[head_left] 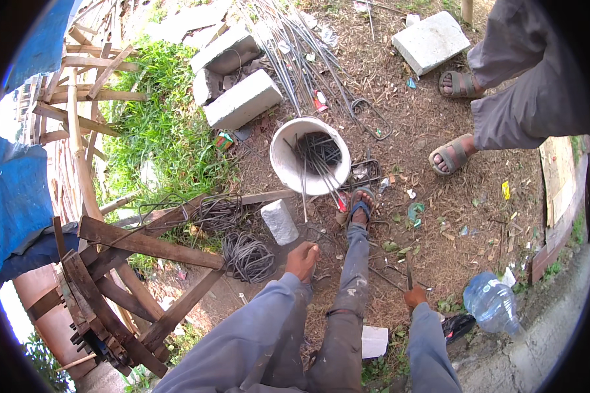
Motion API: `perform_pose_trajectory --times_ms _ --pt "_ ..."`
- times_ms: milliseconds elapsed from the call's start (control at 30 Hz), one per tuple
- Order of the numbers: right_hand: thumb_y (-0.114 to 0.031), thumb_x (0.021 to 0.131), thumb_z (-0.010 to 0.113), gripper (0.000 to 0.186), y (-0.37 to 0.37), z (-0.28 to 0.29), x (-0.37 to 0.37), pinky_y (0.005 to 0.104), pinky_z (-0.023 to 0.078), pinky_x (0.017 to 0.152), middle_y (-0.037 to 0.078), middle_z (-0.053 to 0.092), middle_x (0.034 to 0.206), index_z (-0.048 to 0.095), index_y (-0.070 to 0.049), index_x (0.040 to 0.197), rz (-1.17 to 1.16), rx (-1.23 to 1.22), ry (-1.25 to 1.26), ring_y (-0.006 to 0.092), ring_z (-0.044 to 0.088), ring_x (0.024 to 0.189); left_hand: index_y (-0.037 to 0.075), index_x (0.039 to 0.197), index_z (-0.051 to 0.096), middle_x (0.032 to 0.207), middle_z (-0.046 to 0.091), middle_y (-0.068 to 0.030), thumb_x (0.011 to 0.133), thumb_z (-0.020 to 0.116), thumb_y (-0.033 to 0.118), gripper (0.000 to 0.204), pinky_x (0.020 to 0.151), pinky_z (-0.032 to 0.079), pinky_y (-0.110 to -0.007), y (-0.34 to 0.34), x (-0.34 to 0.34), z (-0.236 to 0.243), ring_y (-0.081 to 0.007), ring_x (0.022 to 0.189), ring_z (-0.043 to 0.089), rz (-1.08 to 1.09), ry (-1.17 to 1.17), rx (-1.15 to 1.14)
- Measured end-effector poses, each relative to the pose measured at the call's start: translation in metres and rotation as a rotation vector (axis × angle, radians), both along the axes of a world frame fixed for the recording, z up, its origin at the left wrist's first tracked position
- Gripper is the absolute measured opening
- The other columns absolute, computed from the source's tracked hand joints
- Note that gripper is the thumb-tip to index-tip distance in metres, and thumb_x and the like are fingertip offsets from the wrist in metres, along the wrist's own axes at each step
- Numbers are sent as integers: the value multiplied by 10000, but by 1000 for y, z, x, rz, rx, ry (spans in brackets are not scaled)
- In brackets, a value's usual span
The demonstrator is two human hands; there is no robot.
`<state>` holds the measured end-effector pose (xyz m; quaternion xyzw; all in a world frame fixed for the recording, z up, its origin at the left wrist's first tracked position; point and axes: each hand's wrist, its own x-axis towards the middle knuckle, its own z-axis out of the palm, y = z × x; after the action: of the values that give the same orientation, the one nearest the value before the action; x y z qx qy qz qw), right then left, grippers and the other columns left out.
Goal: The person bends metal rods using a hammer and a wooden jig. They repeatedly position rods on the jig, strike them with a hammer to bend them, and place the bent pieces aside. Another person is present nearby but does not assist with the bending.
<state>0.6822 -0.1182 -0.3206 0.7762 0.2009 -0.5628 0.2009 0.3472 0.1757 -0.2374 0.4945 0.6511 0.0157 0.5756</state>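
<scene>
My left hand (301, 261) is closed beside my left knee, near a small concrete block (280, 221). What its curled fingers hold, if anything, is hidden. Lower right, my right hand (415, 297) grips a thin, dark, upright metal tool (410, 274); its exact kind is unclear. Ahead of my sandalled foot (359, 207) stands a white bucket (282, 161) with dark metal rods (322, 152) inside, some leaning out over its near rim. Dark bent metal pieces (249, 257) are heaped left of my left hand.
Another person's legs (528, 121) stand at the upper right, next to a concrete block (431, 43). Long metal rods (292, 59) and hollow blocks (244, 99) lie beyond the bucket. A wooden frame (151, 243) rises at left. A clear plastic jug (491, 302) lies lower right.
</scene>
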Motion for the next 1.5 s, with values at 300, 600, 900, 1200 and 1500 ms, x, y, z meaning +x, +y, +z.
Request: perform_pose_trajectory --times_ms 300,600,900,1200,1500 --pt "-247 854 545 520 34 24 68 477 520 819 287 665 1006 496 -28 1324 -188 -94 129 408 675 907 19 1083 667 941 706 -151 935 620 225 258 754 540 -334 211 153 -56 -227 866 696 65 -113 530" --pt "-138 918 569 611 54 34 101 359 498 457 101 622 765 352 -93 1488 -320 -145 254 196 589 498 -22 1341 494 1331 530 -269 827 655 300 628 1081 387 -410 386 210 -222 -390 1251 512 35 228 430" --pt "-217 881 569 652 59 44 93 451 518 769 281 657 1002 361 -87 1486 -114 -104 175 398 659 880 -84 1451 323 1478 382 -285 859 634 301 772 1154 309 -364 494 167 -324 -367 1384 386 -87 399 528" --pt "-215 890 576 666 92 36 89 384 528 623 217 665 914 342 -45 1490 -443 -287 196 267 677 711 -37 1157 616 927 700 -208 912 586 270 393 736 559 -363 498 169 -328 -282 723 696 -15 404 535" --pt "-176 950 554 616 84 25 96 362 476 464 90 595 711 319 -157 1519 -615 -367 208 188 560 520 69 1326 439 924 589 -56 1031 486 203 327 705 606 -367 396 196 -147 -149 715 652 695 -943 -69"
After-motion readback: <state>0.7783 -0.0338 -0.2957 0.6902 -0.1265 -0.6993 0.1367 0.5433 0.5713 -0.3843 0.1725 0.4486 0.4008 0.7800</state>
